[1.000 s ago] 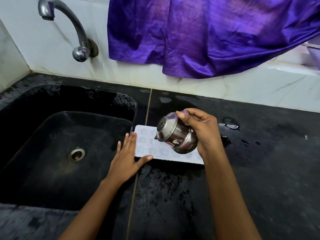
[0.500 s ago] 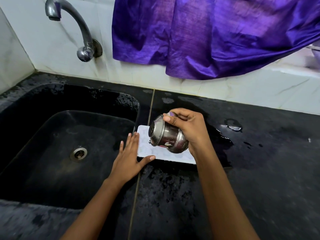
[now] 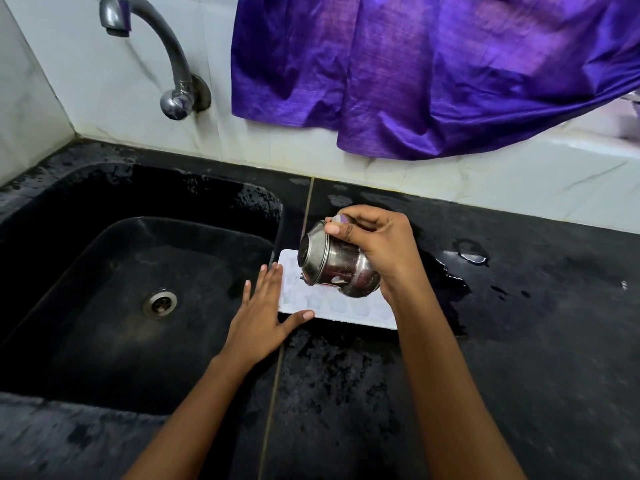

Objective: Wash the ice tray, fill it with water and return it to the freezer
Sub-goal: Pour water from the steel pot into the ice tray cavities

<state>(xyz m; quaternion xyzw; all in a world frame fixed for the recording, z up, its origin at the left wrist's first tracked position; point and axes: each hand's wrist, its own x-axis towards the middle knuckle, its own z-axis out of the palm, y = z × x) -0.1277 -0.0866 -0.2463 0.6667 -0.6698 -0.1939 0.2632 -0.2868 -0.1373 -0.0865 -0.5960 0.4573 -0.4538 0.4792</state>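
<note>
One white ice tray (image 3: 346, 308) sits on the wet black countertop (image 3: 519, 341) at its edge beside the sink (image 3: 104, 271), left hand (image 3: 259, 318) flat against it, right hand (image 3: 381, 244) gripping one tipped steel pot (image 3: 337, 268) above.

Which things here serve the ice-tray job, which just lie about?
Job: white plastic ice tray, tilted round steel pot, right hand gripping it, left hand flat at tray's end.
Lying about: purple cloth, curved metal tap, black stone sink, counter puddle.
</note>
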